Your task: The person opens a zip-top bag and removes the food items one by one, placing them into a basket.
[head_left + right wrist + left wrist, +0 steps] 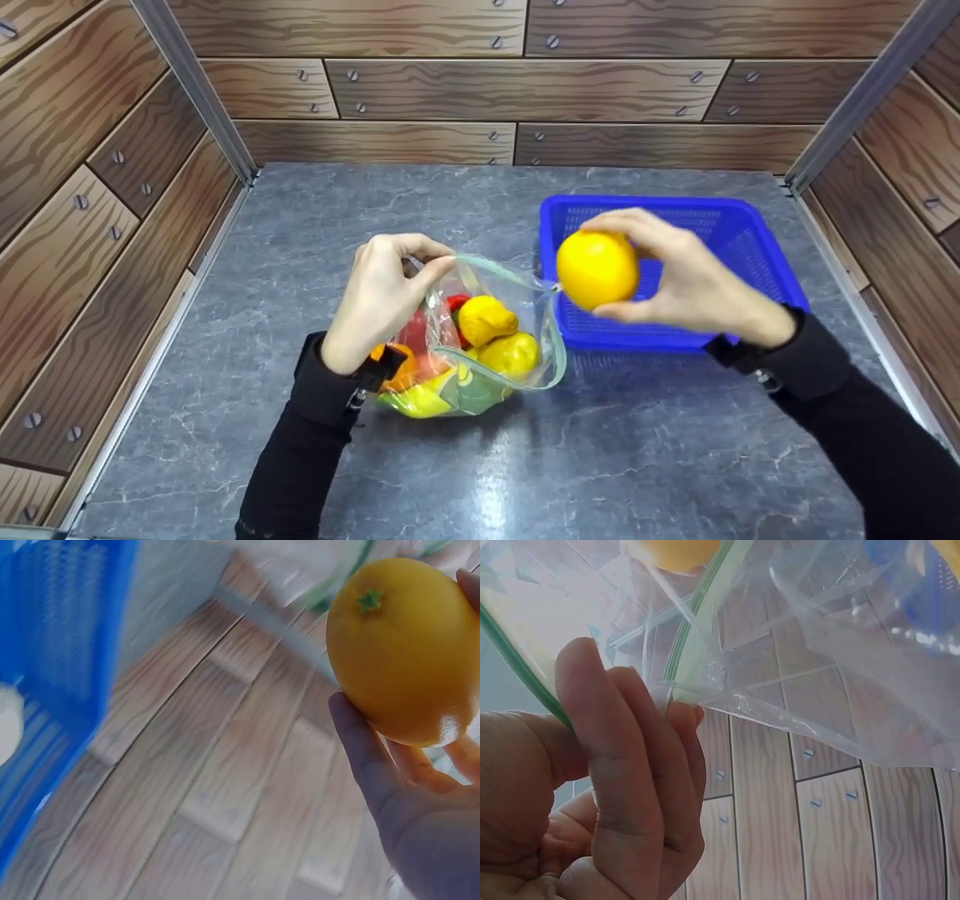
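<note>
My left hand [386,300] pinches the rim of a clear zip bag [559,358] between thumb and fingers, and the bag's mouth gapes toward the right. The left wrist view shows the green zip strip [686,634] running to those fingertips. Inside the bag lie several pieces of fruit, among them a lumpy yellow one [486,321], a smoother yellow one [511,355] and an orange one at the left. My right hand [679,277] grips a round orange [598,270] just right of the bag's mouth. The orange's green stem mark [369,601] shows in the right wrist view.
A blue plastic basket [667,346] stands behind and right of the bag, partly hidden by my right hand. A pale rounded thing [9,724] shows at the basket in the right wrist view. Wood-patterned walls [525,90] enclose the grey marbled table [225,442].
</note>
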Available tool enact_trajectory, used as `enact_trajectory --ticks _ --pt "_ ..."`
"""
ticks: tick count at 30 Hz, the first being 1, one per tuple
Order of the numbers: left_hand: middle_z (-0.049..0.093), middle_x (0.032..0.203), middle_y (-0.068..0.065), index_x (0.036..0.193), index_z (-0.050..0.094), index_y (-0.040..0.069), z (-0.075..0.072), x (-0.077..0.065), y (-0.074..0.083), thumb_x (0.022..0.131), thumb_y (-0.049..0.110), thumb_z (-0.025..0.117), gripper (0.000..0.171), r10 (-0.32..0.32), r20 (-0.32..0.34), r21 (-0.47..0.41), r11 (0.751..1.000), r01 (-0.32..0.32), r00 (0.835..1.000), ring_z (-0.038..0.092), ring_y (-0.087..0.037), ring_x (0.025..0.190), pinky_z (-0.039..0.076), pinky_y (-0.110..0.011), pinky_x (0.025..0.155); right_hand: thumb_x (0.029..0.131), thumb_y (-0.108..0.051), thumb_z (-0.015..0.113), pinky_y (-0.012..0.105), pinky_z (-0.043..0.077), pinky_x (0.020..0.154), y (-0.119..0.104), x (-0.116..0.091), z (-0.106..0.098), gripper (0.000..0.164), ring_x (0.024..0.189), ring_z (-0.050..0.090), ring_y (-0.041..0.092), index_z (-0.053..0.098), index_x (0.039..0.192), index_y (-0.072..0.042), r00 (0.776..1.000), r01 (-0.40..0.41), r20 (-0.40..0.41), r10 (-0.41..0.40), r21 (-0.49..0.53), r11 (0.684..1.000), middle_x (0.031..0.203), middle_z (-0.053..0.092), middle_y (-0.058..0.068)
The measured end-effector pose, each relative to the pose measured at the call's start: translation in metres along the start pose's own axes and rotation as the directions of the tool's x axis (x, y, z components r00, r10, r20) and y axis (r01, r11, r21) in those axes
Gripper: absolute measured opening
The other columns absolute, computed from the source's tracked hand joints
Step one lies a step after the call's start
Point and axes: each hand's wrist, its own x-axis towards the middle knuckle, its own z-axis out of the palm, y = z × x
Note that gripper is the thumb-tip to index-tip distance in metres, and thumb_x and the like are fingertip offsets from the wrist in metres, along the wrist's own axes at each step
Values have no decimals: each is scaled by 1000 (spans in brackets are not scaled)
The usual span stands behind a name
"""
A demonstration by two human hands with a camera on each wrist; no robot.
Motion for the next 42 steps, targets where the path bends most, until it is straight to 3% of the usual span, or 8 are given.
enact_trajectory --ticks 4,7,14,18,24,30,35,42 --pt "73 84 5 94 77 19 0 0 -1 90 27 69 12 -2 -1 -2 1000 2 1000 50 -16 51 38 -21 51 65 -23 92 11 50 89 33 -2 -6 78 113 56 2 55 134 -21 996 -89 -26 88 -38 995 130 58 -1" --pt "73 85 2 95 77 17 -1 1 0 91 27 69 14 -3 8 -11 1000 3 1000 49 -18 50 36 -21 49 66 -28 91 13 48 87 60 -4 -8 78 108 55 3 55 134 -21 987 -161 -37 159 -95 982 129 59 -1" --pt "73 86 3 95 77 18 -1 1 1 91 27 68 14 -2 8 -11 1000 2 1000 50 -17 49 39 -21 50 66 -23 90 50 49 90 122 -7 -13 78 110 57 31 54 134 -10 938 -342 -12 346 -173 923 130 57 15" --pt "73 86 4 95 77 17 -1 2 1 91 27 68 13 -4 9 -3 1000 4 1000 51 -16 50 40 -21 50 67 -23 88 58 46 91 150 -8 -13 78 113 54 39 52 134 -7 901 -405 52 430 -251 879 131 54 20" --pt "73 85 5 95 77 19 -2 3 1 91 27 68 13 -5 7 -11 1000 5 1000 53 -18 50 40 -22 49 67 -21 86 57 46 87 184 -8 -9 78 110 54 43 51 134 -3 858 -436 126 498 -335 835 129 53 26" --pt "74 86 3 95 77 17 -1 2 1 91 26 69 13 -12 19 -11 1000 12 1000 53 -17 50 41 -21 50 67 -19 84 61 44 90 205 -11 0 80 111 52 47 49 135 3 824 -438 187 534 -388 811 127 53 31" --pt "73 85 5 95 77 17 -1 2 2 91 27 69 13 -8 26 -2 1000 8 1000 52 -16 50 40 -21 51 66 -17 84 59 46 90 214 -14 7 78 109 55 46 51 133 6 820 -400 237 522 -416 817 123 57 31" --pt "72 82 7 95 76 19 -1 1 2 91 28 68 13 -7 29 1 1000 7 1000 50 -16 47 37 -22 47 69 -17 82 60 45 90 218 -16 13 78 111 54 48 48 135 6 802 -405 265 536 -419 813 124 55 34"
